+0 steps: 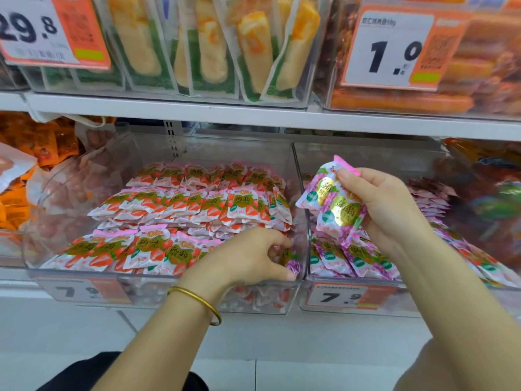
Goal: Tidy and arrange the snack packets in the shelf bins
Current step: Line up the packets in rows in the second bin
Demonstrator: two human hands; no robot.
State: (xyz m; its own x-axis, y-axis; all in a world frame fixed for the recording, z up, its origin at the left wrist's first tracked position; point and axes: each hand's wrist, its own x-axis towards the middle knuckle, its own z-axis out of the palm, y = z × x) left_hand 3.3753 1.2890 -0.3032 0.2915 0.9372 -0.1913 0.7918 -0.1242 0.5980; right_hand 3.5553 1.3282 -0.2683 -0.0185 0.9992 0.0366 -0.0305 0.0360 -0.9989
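At the red bin's (158, 277) right corner, left grip (253, 256) pinches a stray purple packet (291, 261), right grip (386, 210) holds two more packets (337, 211); rows seem otherwise neat.

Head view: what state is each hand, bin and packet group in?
Left hand: grips stray purple packet in left bin.
Right hand: holds purple packets above right bin.
Left bin: full, red packets in rows.
Right bin: partly filled, purple rows.
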